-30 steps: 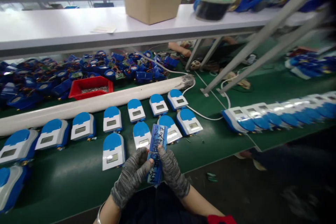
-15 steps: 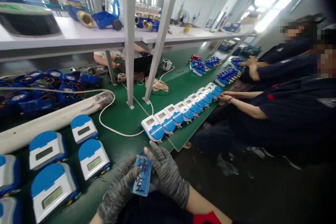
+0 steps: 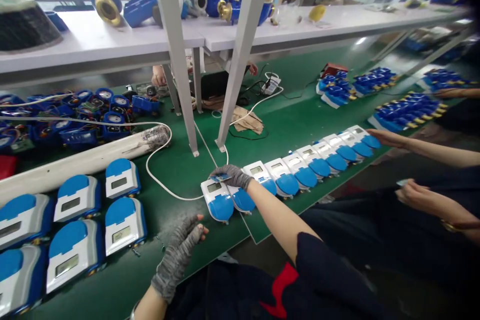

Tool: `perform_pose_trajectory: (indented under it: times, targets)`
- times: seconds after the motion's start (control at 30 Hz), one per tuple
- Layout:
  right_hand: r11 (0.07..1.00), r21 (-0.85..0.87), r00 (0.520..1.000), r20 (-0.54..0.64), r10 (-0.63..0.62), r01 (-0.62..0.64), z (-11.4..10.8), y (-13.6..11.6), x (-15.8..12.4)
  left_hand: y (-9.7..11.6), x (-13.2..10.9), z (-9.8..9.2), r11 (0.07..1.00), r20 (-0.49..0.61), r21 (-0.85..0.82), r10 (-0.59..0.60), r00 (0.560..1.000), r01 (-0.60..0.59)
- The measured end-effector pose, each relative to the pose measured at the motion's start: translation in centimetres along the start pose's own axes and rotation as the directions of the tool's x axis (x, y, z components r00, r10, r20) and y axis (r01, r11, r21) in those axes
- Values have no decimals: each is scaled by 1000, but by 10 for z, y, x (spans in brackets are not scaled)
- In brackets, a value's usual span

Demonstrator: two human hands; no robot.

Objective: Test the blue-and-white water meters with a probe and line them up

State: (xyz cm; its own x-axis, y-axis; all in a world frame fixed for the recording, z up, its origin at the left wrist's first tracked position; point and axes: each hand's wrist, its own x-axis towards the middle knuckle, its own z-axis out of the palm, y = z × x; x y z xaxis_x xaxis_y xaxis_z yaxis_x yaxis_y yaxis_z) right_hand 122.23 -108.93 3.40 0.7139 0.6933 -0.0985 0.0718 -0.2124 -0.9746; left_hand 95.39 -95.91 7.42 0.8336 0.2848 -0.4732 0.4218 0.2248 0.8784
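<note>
My right hand (image 3: 235, 176), in a grey fingerless glove, holds a blue card (image 3: 220, 178) over the top of the nearest meter (image 3: 220, 206) in a row of white and blue meters. Beside it stands the second meter (image 3: 243, 199), partly under my wrist. My left hand (image 3: 180, 250), gloved the same way, hovers over the green table's front edge with its fingers apart and nothing in them. Left of it lies a group of similar meters, the closest one (image 3: 124, 225) with its small display facing up.
A white tube (image 3: 86, 160) and a cable lie behind the left meters, with blue meter bodies (image 3: 78, 136) beyond. Metal posts (image 3: 243, 50) hold up a white shelf (image 3: 318, 27). At right, a person's hand (image 3: 386, 137) touches the row's far end.
My right hand has moved forward with the card to the nearest meter of the row. The left hand has let go of the card and opened. The view has shifted.
</note>
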Motion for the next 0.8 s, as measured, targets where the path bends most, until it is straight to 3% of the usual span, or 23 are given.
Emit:
perform_pose_trajectory:
  times: [0.07, 0.13, 0.27, 0.37, 0.47, 0.63, 0.8]
  targets:
    - [999, -42, 991, 130, 23, -18, -1, 12, 10, -12, 11, 5, 989, 4, 122, 78, 997, -78]
    - [997, -75, 975, 219, 43, -27, -3, 20, 16, -28, 26, 10, 920, 24, 313, 241, 970, -237]
    - [990, -140, 946, 319, 65, -21, -9, 27, 28, -61, 57, 25, 547, 211, 621, 573, 792, -561]
    - [984, -176, 945, 323, 58, -1, -23, 33, 33, -74, 69, 36, 315, 290, 736, 653, 700, -599]
    - [973, -232, 956, 287, 56, 12, -51, 40, 32, -77, 73, 45, 210, 285, 810, 676, 680, -548]
    - [928, -371, 924, 362, 121, 24, -97, 56, 25, -79, 77, 73, 163, 225, 880, 685, 693, -447]
    - [911, -411, 895, 419, 154, 35, -107, 64, 24, -84, 80, 118, 83, 290, 890, 655, 698, -448]
